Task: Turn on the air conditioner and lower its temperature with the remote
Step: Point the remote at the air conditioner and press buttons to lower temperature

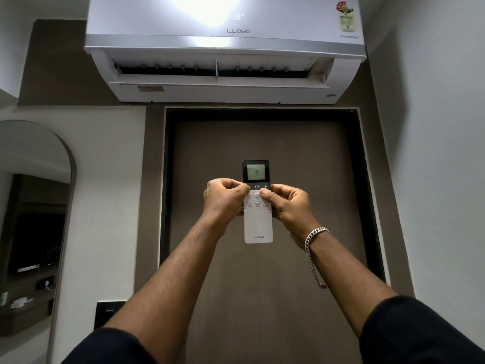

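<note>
Two bare forearms reach out from dark sleeves (420, 334) pushed up near the elbows. The right wrist wears a silver chain bracelet (313, 239) of chunky links, with a loose tail of chain hanging down along the forearm.

brown door (262, 153) ctr | arched mirror (34, 193) L | white walls (433, 127)
</note>
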